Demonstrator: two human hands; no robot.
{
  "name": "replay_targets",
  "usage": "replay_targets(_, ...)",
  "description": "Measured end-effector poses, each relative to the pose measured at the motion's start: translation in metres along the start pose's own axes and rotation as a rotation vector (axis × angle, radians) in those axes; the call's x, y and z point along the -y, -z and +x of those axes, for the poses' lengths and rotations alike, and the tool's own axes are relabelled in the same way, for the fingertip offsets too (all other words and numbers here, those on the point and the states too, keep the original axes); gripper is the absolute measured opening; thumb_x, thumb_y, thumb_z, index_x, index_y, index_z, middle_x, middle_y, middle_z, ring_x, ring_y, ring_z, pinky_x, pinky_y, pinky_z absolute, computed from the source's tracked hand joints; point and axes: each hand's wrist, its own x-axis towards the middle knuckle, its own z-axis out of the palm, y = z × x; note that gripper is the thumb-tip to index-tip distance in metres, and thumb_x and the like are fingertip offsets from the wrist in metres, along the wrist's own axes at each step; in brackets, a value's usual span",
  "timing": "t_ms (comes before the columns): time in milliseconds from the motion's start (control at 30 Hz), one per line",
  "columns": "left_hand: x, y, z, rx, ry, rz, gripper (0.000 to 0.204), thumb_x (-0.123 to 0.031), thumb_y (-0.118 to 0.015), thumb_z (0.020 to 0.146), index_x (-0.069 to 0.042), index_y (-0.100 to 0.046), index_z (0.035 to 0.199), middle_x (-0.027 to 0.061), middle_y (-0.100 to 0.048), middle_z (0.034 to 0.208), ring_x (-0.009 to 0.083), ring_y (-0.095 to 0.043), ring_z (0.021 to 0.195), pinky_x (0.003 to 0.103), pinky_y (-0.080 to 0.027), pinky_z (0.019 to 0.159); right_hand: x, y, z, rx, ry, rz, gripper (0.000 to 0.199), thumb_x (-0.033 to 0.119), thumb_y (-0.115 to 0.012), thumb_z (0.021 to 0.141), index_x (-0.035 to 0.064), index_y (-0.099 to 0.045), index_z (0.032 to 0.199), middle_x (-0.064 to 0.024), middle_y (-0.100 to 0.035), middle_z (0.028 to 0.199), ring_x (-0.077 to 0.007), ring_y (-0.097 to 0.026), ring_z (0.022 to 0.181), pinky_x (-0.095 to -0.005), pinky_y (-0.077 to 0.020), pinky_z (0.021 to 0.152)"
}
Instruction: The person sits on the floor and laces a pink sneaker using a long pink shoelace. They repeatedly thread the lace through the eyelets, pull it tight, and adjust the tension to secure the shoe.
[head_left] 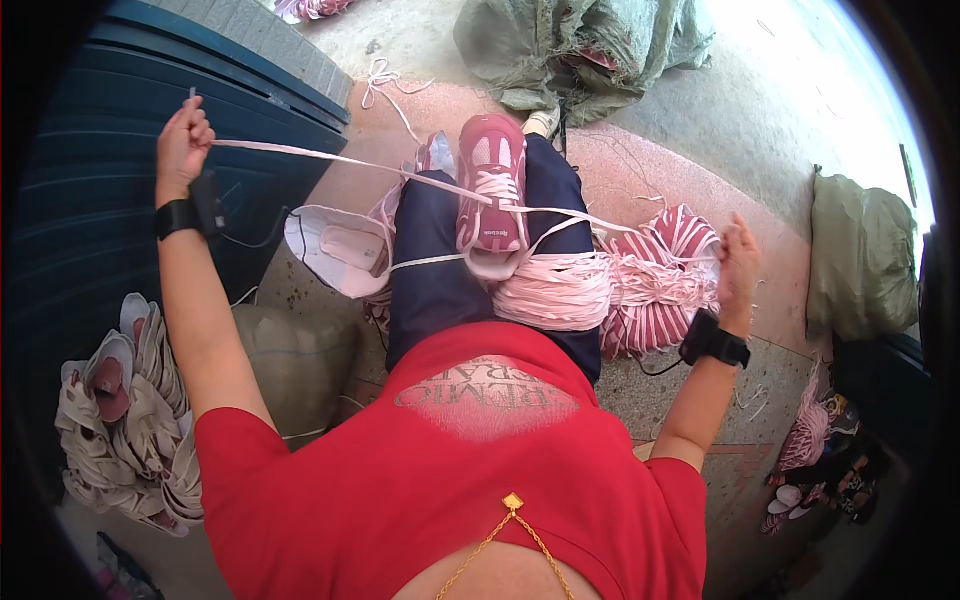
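Note:
A pink and white sneaker upper (492,150) rests on my lap between my thighs, partly laced. My left hand (187,140), far out to the left, is closed on one end of a pale pink shoelace (300,152) stretched taut from the upper. My right hand (737,262) is raised at the right with its fingers closed; the lace's other side runs out toward it, though its end there is hard to see. Across my right thigh lies a thick hank of pale pink laces (553,292). Beside my left thigh sits another upper with a white lining (340,250).
Bundled pink striped uppers (660,285) lie right of my thigh. Stacked off-white uppers (130,420) stand at the lower left. A green sack (590,45) sits ahead, another sack (862,255) at the right. A dark blue metal panel (110,200) borders the left.

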Motion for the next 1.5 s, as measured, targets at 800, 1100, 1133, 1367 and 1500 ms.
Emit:
replay_targets(800,0.243,-0.219,-0.134,0.652,-0.047,0.971,0.016,-0.015,-0.069,0.075,0.000,-0.065,0.077,0.0112,-0.064,0.070,0.0202,-0.062,0.066,0.030,-0.049,0.061,-0.094,-0.214,-0.064,0.590,0.310,-0.787,0.017,0.015,-0.046,0.094,-0.0004,-0.049,0.101,-0.0192,-0.064,0.082,-0.0336,-0.064,0.080,-0.0400,-0.0484,0.069)
replay_targets(1100,0.247,-0.202,-0.170,0.545,-0.748,1.178,0.010,-0.011,-0.055,0.084,-0.002,-0.058,0.083,0.0135,-0.056,0.074,0.0278,-0.057,0.067,0.039,-0.047,0.061,-0.082,-0.214,-0.052,0.486,0.403,-0.716,0.017,0.018,-0.048,0.092,0.0016,-0.051,0.097,-0.0247,-0.062,0.080,-0.0428,-0.060,0.079,-0.0503,-0.0453,0.070)
replay_targets(1133,0.245,-0.199,-0.172,0.526,-0.517,1.096,0.012,-0.012,-0.056,0.085,-0.001,-0.059,0.084,0.0133,-0.057,0.074,0.0255,-0.058,0.067,0.037,-0.047,0.062,-0.083,-0.215,-0.048,0.482,0.416,-0.724,0.017,0.018,-0.048,0.092,0.0017,-0.051,0.097,-0.0245,-0.062,0.080,-0.0428,-0.060,0.079,-0.0503,-0.0454,0.070)
replay_targets(1367,0.242,-0.190,-0.172,0.451,0.208,0.719,0.022,-0.019,-0.057,0.088,0.002,-0.062,0.088,0.0060,-0.062,0.076,0.0120,-0.056,0.070,0.027,-0.046,0.065,-0.093,-0.215,-0.040,0.460,0.401,-0.712,0.017,0.018,-0.048,0.092,0.0025,-0.051,0.098,-0.0249,-0.062,0.082,-0.0429,-0.060,0.080,-0.0499,-0.0456,0.070)
replay_targets(1500,0.246,-0.205,-0.150,0.420,0.108,0.645,0.018,-0.016,-0.058,0.087,0.002,-0.062,0.088,0.0021,-0.061,0.077,0.0076,-0.053,0.070,0.022,-0.044,0.064,-0.091,-0.215,-0.045,0.483,0.402,-0.706,0.017,0.019,-0.049,0.092,0.0028,-0.051,0.098,-0.0251,-0.062,0.082,-0.0430,-0.060,0.080,-0.0496,-0.0457,0.069)
